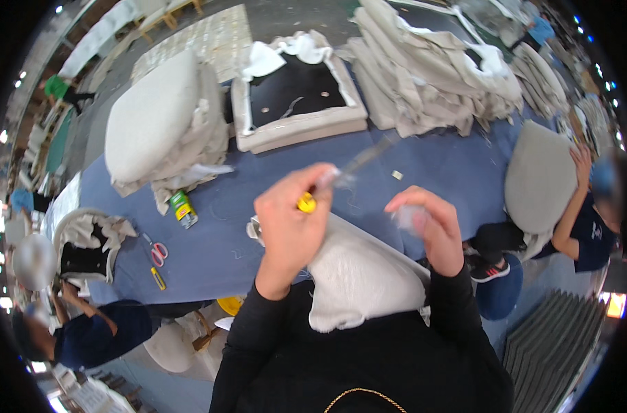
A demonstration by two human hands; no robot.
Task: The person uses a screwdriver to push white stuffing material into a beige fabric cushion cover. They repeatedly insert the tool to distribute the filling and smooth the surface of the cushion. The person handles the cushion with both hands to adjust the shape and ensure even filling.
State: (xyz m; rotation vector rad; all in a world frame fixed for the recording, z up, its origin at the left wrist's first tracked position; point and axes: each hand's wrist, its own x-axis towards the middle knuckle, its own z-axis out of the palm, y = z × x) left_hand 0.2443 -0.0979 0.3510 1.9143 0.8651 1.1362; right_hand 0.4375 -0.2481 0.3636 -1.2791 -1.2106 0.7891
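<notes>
My left hand (296, 220) is closed round a tool with a yellow end (306, 202). A long, thin, greyish part, blurred by motion, points from this hand toward the far right; the tool's exact kind does not show. My right hand (437, 224) is raised opposite, fingers curled round a whitish, see-through blur (411, 219) that I cannot make out. Below and between both hands, a beige ribbed fabric-covered piece (368, 275) leans from the table edge against my body. Neither hand visibly grips this piece.
On the blue-covered table (258, 179) lie red-handled scissors (159, 253), a yellow utility knife (158, 278) and a green-yellow packet (183, 209). Behind stand a padded seat (306, 127), stacked beige covers (155, 124) and a fabric heap (423, 76). Co-workers sit left (114, 323) and right (592, 237).
</notes>
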